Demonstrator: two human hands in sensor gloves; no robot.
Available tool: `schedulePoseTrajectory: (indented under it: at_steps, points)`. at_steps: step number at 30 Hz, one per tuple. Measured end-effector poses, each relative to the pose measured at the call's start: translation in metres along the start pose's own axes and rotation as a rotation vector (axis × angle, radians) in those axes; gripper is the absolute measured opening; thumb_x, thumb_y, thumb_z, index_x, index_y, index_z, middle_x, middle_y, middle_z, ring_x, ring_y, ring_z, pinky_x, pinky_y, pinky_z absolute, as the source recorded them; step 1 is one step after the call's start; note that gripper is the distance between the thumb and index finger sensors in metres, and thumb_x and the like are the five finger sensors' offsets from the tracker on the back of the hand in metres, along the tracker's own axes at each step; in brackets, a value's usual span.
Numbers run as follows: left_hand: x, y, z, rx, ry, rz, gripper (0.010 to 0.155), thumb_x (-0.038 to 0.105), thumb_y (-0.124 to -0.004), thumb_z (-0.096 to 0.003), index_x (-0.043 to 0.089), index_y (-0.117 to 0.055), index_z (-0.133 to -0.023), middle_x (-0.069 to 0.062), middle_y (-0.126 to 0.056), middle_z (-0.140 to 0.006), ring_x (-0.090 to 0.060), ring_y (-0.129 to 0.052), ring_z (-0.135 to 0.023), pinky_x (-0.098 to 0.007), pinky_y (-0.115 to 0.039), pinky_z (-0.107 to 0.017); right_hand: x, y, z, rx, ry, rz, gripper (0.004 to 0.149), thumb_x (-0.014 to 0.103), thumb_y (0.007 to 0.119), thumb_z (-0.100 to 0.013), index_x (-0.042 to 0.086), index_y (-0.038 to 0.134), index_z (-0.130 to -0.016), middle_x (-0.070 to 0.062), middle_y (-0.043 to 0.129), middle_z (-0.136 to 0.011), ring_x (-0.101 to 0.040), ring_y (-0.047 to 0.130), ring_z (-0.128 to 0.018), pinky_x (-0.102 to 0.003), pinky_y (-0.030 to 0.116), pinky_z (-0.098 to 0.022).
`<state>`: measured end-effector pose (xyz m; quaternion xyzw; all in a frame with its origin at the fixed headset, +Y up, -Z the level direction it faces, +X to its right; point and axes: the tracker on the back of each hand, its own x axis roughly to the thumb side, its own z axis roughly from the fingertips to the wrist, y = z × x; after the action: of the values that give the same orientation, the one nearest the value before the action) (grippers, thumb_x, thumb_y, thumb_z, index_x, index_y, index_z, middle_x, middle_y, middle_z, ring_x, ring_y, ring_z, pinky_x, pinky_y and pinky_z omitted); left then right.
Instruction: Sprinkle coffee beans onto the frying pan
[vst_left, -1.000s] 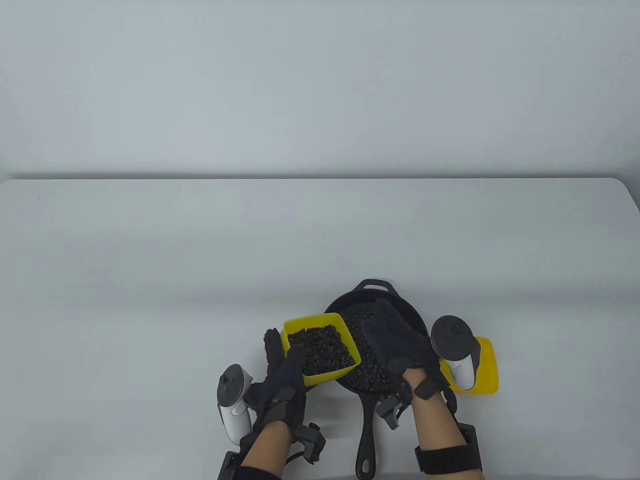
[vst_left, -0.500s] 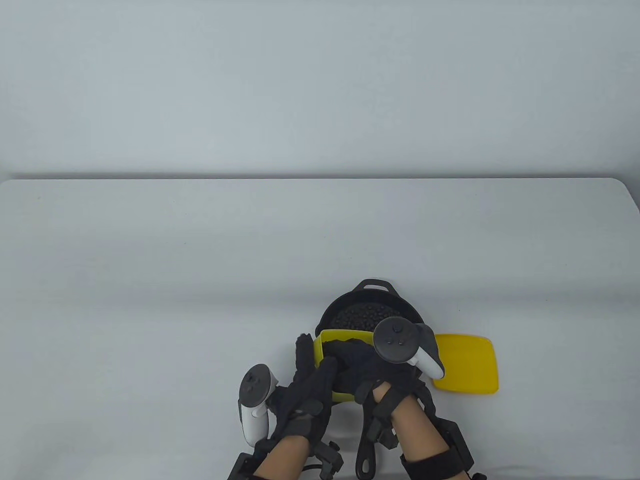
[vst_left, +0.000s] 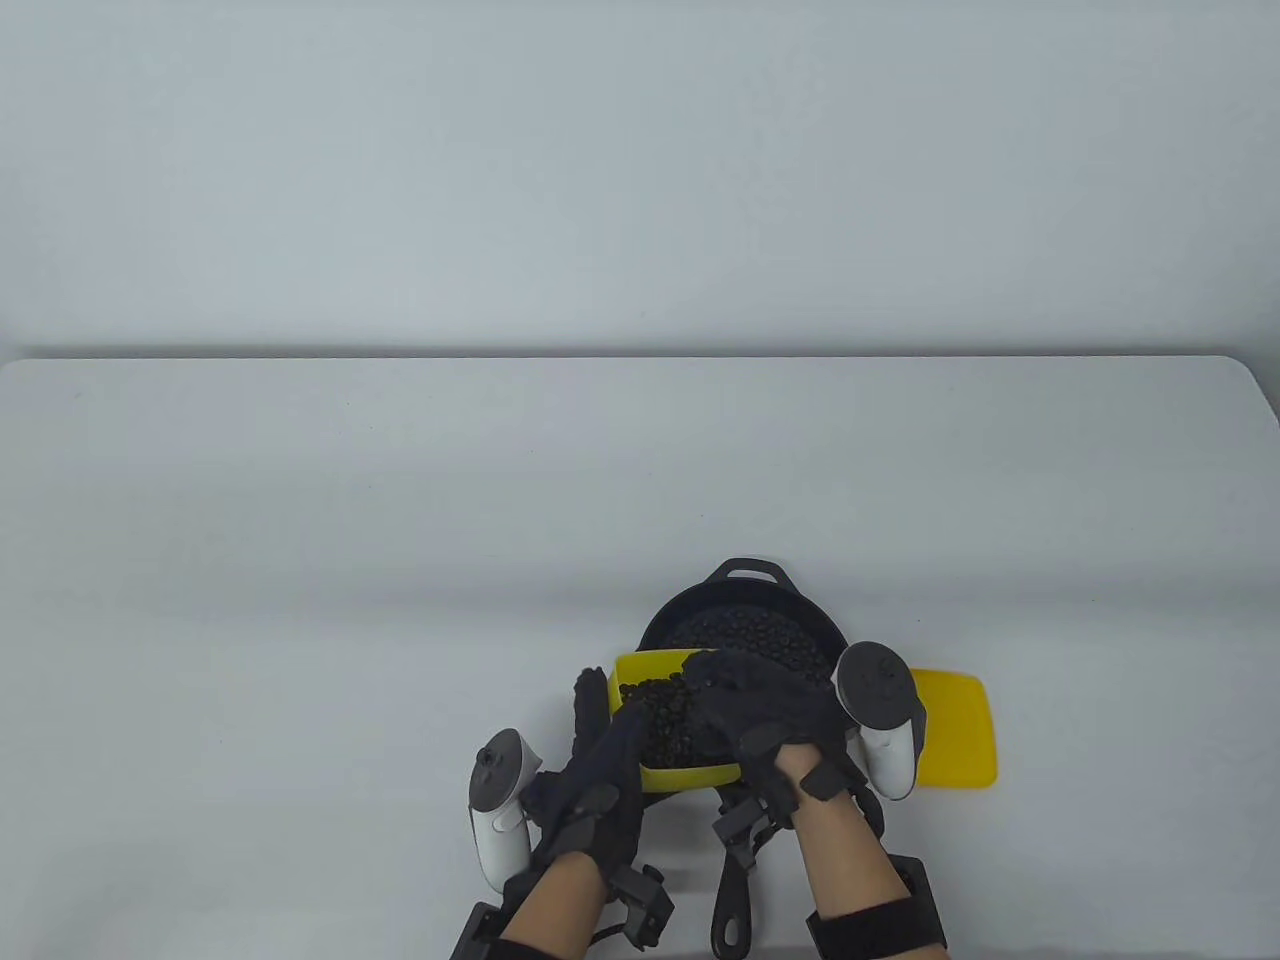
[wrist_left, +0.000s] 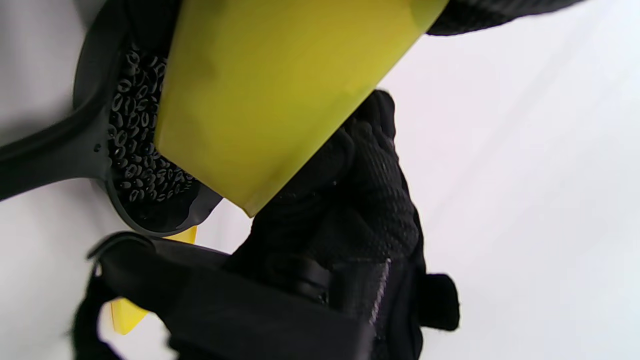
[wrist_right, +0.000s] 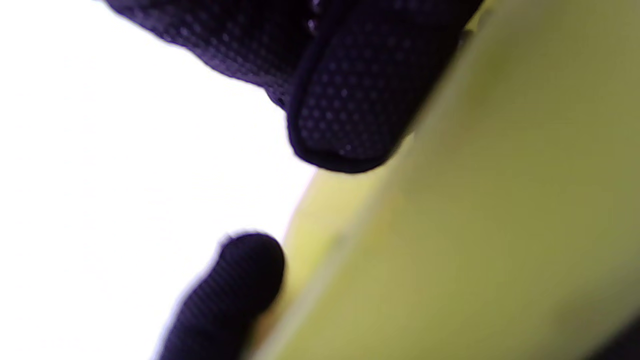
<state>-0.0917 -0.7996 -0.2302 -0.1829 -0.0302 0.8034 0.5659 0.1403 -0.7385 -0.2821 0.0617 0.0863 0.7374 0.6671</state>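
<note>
A black cast-iron frying pan (vst_left: 830, 640) sits near the table's front edge, its floor covered with coffee beans (vst_left: 745, 630); it also shows in the left wrist view (wrist_left: 95, 150). My left hand (vst_left: 612, 722) grips the left wall of a yellow box (vst_left: 690, 775) of coffee beans (vst_left: 660, 725) and holds it tilted above the pan's near-left part; the box's underside fills the left wrist view (wrist_left: 275, 100). My right hand (vst_left: 745, 695) is over the box's right side, fingers curled down into the beans. The right wrist view shows a fingertip (wrist_right: 345, 115) against the yellow wall (wrist_right: 475, 225), blurred.
A yellow lid (vst_left: 955, 730) lies flat on the table just right of the pan, partly behind my right tracker. The pan's long handle (vst_left: 735, 900) points toward me between my forearms. The white table stretches far behind the pan.
My right hand went from spread over the pan to deep in the box, and now has drawn right with fingers curled. The left hand shifted the box right over the pan, then slightly back left.
</note>
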Motion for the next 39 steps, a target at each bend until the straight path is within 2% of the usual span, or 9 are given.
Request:
schedulePoseTrajectory:
  at_steps: [5,9,13,17,24,26,28,32,39]
  points:
    - [0.004,0.013,0.001,0.064,-0.035,-0.006,0.084,0.062,-0.058,-0.0597,0.03,0.006,-0.103,-0.027,-0.027,-0.103,-0.049,-0.061,-0.089,-0.048,-0.071,-0.065,-0.003,-0.023,0.002,-0.094,-0.003,-0.09,0.037,0.016,0.081,-0.052,0.004,0.08,-0.087,-0.03,0.073,-0.084,-0.036,0.097,-0.047,-0.017,0.096,-0.03]
    - [0.01,0.023,0.003,0.126,-0.071,-0.056,0.084,0.062,-0.058,-0.0598,0.03,0.008,-0.102,-0.027,-0.026,-0.103,-0.049,-0.06,-0.09,-0.048,-0.069,-0.066,-0.008,-0.047,0.004,-0.214,0.03,0.141,0.037,0.014,0.081,-0.051,0.002,0.082,-0.086,-0.032,0.074,-0.082,-0.038,0.097,-0.045,-0.018,0.096,-0.027]
    - [0.01,0.027,0.005,0.14,-0.07,-0.034,0.084,0.062,-0.058,-0.0597,0.03,0.008,-0.102,-0.027,-0.026,-0.103,-0.049,-0.059,-0.09,-0.048,-0.069,-0.066,-0.023,-0.06,0.0,-0.193,0.152,0.338,0.038,0.014,0.081,-0.05,0.0,0.081,-0.086,-0.033,0.074,-0.081,-0.04,0.097,-0.044,-0.02,0.096,-0.027]
    - [0.01,0.026,0.004,0.128,-0.074,-0.038,0.084,0.062,-0.058,-0.0598,0.03,0.008,-0.102,-0.027,-0.025,-0.103,-0.049,-0.059,-0.09,-0.048,-0.069,-0.066,-0.03,-0.055,-0.005,-0.125,0.151,0.349,0.046,0.02,0.072,-0.055,-0.004,0.07,-0.095,-0.036,0.064,-0.088,-0.045,0.09,-0.053,-0.026,0.092,-0.032]
    - [0.01,0.027,0.004,0.126,-0.077,-0.039,0.084,0.062,-0.058,-0.0598,0.03,0.008,-0.102,-0.027,-0.025,-0.103,-0.049,-0.059,-0.09,-0.048,-0.068,-0.067,-0.018,-0.042,-0.006,0.014,-0.046,0.21,0.076,0.056,0.063,-0.063,0.005,0.038,-0.114,-0.036,0.034,-0.105,-0.064,0.056,-0.083,-0.047,0.08,-0.047]
    - [0.01,0.027,0.004,0.131,-0.078,-0.035,0.084,0.062,-0.058,-0.0597,0.03,0.008,-0.102,-0.027,-0.025,-0.103,-0.049,-0.059,-0.09,-0.048,-0.068,-0.067,-0.008,-0.037,-0.005,0.094,-0.14,0.156,0.083,0.059,0.062,-0.063,0.006,0.027,-0.116,-0.035,0.017,-0.108,-0.069,0.042,-0.087,-0.058,0.074,-0.048]
    - [0.01,0.026,0.004,0.13,-0.078,-0.035,0.084,0.062,-0.058,-0.0598,0.03,0.008,-0.102,-0.027,-0.025,-0.103,-0.049,-0.059,-0.09,-0.048,-0.068,-0.067,-0.002,-0.034,-0.005,0.174,-0.19,0.212,0.085,0.062,0.059,-0.062,0.008,0.019,-0.115,-0.033,0.007,-0.108,-0.069,0.041,-0.088,-0.059,0.073,-0.049]
    - [0.01,0.027,0.004,0.13,-0.081,-0.046,0.084,0.061,-0.058,-0.0598,0.03,0.007,-0.102,-0.027,-0.025,-0.103,-0.049,-0.059,-0.09,-0.048,-0.068,-0.067,0.005,-0.029,-0.003,0.215,-0.31,0.437,0.082,0.061,0.059,-0.061,0.011,0.024,-0.116,-0.028,0.011,-0.113,-0.063,0.039,-0.096,-0.061,0.066,-0.058]
    - [0.011,0.028,0.005,0.135,-0.09,-0.034,0.084,0.061,-0.058,-0.0598,0.03,0.007,-0.102,-0.027,-0.025,-0.103,-0.049,-0.059,-0.09,-0.048,-0.068,-0.067,0.021,-0.021,0.005,0.176,-0.491,0.579,0.078,0.06,0.066,-0.057,0.012,0.04,-0.114,-0.022,0.027,-0.116,-0.056,0.038,-0.102,-0.067,0.041,-0.07]
